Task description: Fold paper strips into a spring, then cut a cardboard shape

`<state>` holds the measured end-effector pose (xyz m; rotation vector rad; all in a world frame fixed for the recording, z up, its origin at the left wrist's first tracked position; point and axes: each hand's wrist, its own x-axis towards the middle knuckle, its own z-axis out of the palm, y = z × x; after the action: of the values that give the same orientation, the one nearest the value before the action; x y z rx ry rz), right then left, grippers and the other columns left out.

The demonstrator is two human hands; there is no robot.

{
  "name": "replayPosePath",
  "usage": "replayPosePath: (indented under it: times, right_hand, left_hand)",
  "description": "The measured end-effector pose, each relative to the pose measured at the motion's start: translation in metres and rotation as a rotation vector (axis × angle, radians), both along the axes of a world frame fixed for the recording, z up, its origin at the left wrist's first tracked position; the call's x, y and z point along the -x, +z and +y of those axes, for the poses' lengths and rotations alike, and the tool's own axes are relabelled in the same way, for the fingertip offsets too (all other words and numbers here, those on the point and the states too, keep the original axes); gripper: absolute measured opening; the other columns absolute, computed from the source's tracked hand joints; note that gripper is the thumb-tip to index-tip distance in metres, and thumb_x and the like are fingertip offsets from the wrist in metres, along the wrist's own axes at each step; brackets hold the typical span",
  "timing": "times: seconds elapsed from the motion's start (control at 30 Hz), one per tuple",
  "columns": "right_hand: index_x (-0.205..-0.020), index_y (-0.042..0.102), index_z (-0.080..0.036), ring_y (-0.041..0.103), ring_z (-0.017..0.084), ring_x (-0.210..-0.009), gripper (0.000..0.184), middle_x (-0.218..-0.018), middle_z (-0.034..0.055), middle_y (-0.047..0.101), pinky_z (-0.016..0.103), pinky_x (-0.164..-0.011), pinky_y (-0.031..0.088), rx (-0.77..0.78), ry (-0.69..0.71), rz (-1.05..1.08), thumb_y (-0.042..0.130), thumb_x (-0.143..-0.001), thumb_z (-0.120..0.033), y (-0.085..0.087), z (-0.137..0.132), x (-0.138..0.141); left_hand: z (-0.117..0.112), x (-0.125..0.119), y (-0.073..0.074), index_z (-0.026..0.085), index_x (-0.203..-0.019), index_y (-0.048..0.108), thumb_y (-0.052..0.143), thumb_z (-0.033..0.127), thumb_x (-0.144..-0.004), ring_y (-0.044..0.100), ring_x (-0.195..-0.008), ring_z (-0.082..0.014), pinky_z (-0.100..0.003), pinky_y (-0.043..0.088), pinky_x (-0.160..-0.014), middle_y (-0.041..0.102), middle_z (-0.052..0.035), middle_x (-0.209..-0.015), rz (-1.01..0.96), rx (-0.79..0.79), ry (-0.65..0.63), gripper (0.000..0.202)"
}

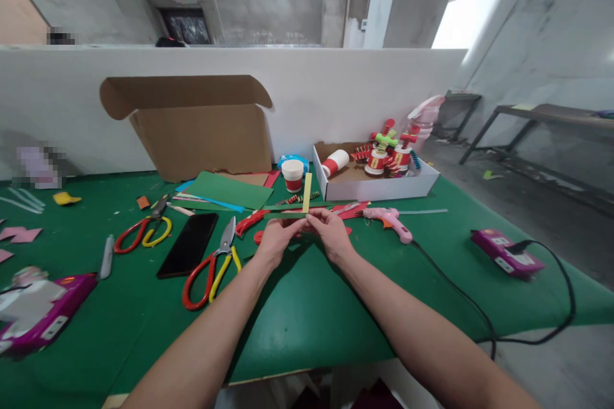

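Two hands work over the middle of the green table in the head view, well in from its front edge. The left hand's fingers are clamped on a green strip lying crosswise; the right hand's fingers, pressed together, pinch the foot of an upright yellow strip where both strips meet. Scissors lie left of them, a pink glue gun towards the right edge, a white box by the far right corner.
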<state>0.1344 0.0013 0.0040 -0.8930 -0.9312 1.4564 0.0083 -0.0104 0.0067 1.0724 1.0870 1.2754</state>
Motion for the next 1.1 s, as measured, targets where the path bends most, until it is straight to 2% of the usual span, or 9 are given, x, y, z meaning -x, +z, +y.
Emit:
replayPosePath:
  times: [0.13, 0.3, 0.43, 0.57, 0.67, 0.87, 1.03, 1.1]
  right_hand:
    - [-0.076, 0.066, -0.017, 0.060, 0.012, -0.063, 0.032, -0.073, 0.0001, 0.068, 0.029, -0.069, 0.053, -0.030, 0.034, -0.051, 0.082, -0.055, -0.036, 0.0007, -0.0024, 0.0002]
    - [-0.077, 0.066, -0.016, 0.062, 0.012, -0.066, 0.033, -0.076, 0.0008, 0.068, 0.028, -0.070, 0.052, -0.037, 0.062, -0.040, 0.082, -0.054, -0.032, -0.0002, -0.0011, -0.0011]
    - [-0.077, 0.065, -0.016, 0.061, 0.011, -0.064, 0.032, -0.072, -0.0012, 0.066, 0.028, -0.070, 0.052, -0.033, 0.095, -0.028, 0.083, -0.054, -0.030, 0.0011, -0.0012, -0.0028]
    - [-0.079, 0.066, -0.016, 0.060, 0.010, -0.062, 0.036, -0.069, -0.0019, 0.065, 0.027, -0.069, 0.052, 0.032, 0.155, 0.023, 0.085, -0.053, -0.033, 0.0039, -0.0010, -0.0046]
    - [-0.076, 0.066, -0.017, 0.058, 0.009, -0.058, 0.036, -0.065, -0.0022, 0.064, 0.026, -0.066, 0.052, 0.060, 0.144, 0.021, 0.084, -0.054, -0.039, 0.0036, -0.0001, -0.0047]
    - [-0.072, 0.065, -0.017, 0.057, 0.009, -0.056, 0.035, -0.062, -0.0030, 0.063, 0.025, -0.062, 0.051, 0.003, 0.066, -0.050, 0.084, -0.054, -0.040, 0.0015, 0.0001, -0.0038]
    - [-0.076, 0.067, -0.017, 0.060, 0.010, -0.064, 0.034, -0.075, -0.0009, 0.068, 0.026, -0.066, 0.051, 0.012, 0.142, -0.065, 0.084, -0.053, -0.036, 0.0034, -0.0003, -0.0059]
    - [-0.076, 0.068, -0.017, 0.060, 0.010, -0.064, 0.034, -0.075, -0.0007, 0.068, 0.026, -0.067, 0.051, 0.016, 0.131, -0.061, 0.084, -0.053, -0.035, 0.0030, 0.0006, -0.0065]
  left_hand:
    - [0.0022, 0.0027, -0.0015, 0.011, -0.072, 0.072, 0.081, 0.042, -0.052, 0.053, -0.054, -0.0116, -0.025, 0.041, -0.057, 0.067, -0.0043, -0.063, 0.003, 0.011, 0.081, 0.038]
    - [0.0030, 0.0039, -0.0034, 0.011, -0.076, 0.073, 0.082, 0.039, -0.052, 0.056, -0.057, -0.0130, -0.027, 0.044, -0.061, 0.069, -0.0055, -0.067, -0.043, 0.028, 0.069, 0.038]
    - [0.0034, 0.0046, -0.0043, 0.011, -0.077, 0.073, 0.082, 0.039, -0.052, 0.059, -0.059, -0.0149, -0.030, 0.047, -0.065, 0.069, -0.0056, -0.067, -0.046, 0.026, 0.065, 0.038]
    - [0.0027, 0.0046, -0.0022, 0.011, -0.078, 0.073, 0.082, 0.042, -0.052, 0.060, -0.062, -0.0165, -0.031, 0.048, -0.068, 0.070, -0.0060, -0.068, -0.034, 0.022, 0.060, 0.041]
    - [0.0019, 0.0038, 0.0000, 0.012, -0.077, 0.073, 0.083, 0.040, -0.050, 0.060, -0.063, -0.0169, -0.030, 0.048, -0.066, 0.070, -0.0060, -0.068, -0.020, 0.018, 0.055, 0.040]
    - [0.0023, 0.0036, 0.0002, 0.012, -0.077, 0.074, 0.082, 0.035, -0.050, 0.056, -0.058, -0.0134, -0.026, 0.044, -0.059, 0.070, -0.0054, -0.069, 0.003, 0.033, 0.052, 0.036]
    - [0.0027, 0.0052, -0.0002, 0.012, -0.071, 0.072, 0.082, 0.036, -0.050, 0.052, -0.053, -0.0110, -0.024, 0.040, -0.054, 0.067, -0.0031, -0.062, 0.015, 0.033, 0.053, 0.033]
    - [0.0028, 0.0053, -0.0001, 0.012, -0.069, 0.071, 0.082, 0.037, -0.051, 0.050, -0.051, -0.0103, -0.024, 0.040, -0.053, 0.065, -0.0025, -0.059, 0.021, 0.033, 0.049, 0.032]
